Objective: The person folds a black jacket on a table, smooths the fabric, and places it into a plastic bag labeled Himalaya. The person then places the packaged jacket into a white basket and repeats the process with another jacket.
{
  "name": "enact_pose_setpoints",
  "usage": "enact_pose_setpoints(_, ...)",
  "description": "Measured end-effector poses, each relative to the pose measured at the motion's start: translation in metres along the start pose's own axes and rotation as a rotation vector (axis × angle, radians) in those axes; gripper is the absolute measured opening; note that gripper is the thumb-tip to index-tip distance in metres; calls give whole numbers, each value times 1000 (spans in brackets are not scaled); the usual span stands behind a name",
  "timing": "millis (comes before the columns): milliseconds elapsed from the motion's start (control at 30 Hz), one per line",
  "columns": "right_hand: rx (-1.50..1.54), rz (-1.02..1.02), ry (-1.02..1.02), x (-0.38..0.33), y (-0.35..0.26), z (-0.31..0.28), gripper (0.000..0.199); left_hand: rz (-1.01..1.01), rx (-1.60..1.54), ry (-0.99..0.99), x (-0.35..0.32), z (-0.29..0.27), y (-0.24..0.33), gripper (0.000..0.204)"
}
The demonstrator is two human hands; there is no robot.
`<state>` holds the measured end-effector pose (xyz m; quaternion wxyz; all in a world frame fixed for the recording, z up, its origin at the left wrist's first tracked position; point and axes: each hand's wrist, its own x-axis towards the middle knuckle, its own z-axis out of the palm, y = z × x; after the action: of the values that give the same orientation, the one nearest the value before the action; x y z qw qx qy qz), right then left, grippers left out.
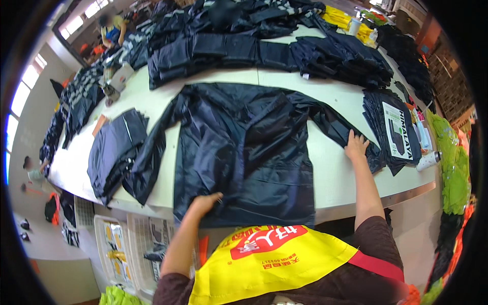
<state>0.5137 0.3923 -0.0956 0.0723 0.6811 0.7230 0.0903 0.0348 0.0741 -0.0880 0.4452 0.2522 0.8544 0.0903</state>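
A dark navy jacket lies spread on the white table, its body in front of me and its sleeves reaching out to both sides. My left hand is closed on the jacket's lower left part, close to the hem; some of its fingers are hidden. Out on the right sleeve rests my right hand, flat with its fingers spread. The end of the left sleeve lies against a stack of folded dark garments.
Folded dark garments line the table's far side. To the right are a pile of dark packages and a white bottle. White plastic crates stand below the left front edge. Another person is at the far left.
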Motion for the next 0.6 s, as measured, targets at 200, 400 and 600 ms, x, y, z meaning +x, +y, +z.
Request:
enact_pose_setpoints(200,450,-403,135,-58,2,-60,45,310,899,78,138,-113,-76,50)
enact_pose_setpoints(400,284,-463,-783,-210,53,-52,35,-13,323,672,153,-165,-57,46)
enact_pose_setpoints(600,598,-272,-396,-164,-33,-91,41,424,218,329,98,-148,-23,50)
